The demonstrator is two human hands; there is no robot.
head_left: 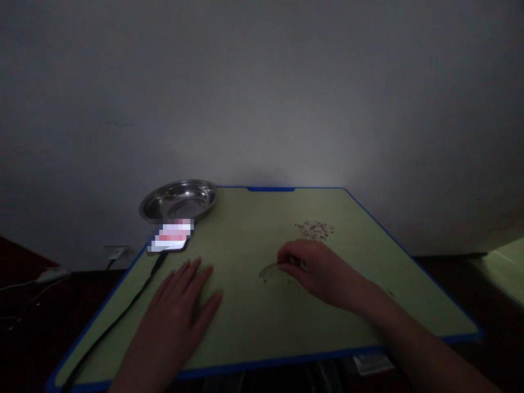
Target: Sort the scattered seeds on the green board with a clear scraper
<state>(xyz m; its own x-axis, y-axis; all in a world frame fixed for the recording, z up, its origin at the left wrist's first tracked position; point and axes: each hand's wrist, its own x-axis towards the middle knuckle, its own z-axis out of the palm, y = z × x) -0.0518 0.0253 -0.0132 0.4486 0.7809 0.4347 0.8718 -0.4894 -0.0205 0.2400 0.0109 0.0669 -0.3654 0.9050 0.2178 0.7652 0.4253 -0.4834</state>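
Observation:
My right hand (pixel 307 267) is closed in a pinch around what look like slim tweezers (pixel 268 267), whose two thin curved tips point left, low over the table. A few dark specks lie on the tabletop near those tips. Just beyond this hand is a small scattered pile of pale and dark brown grains (pixel 315 229). My left hand (pixel 180 300) lies flat on the table at the left, fingers spread, with nothing in it. The part of the tool inside my right palm is mostly hidden.
A shiny steel basin (pixel 180 201) stands at the table's far left corner. In front of it lies a phone (pixel 178 245) with a lit screen, a black cable (pixel 118 319) running from it toward me. The pale green table (pixel 245 322) has a blue edge; a grey wall rises behind.

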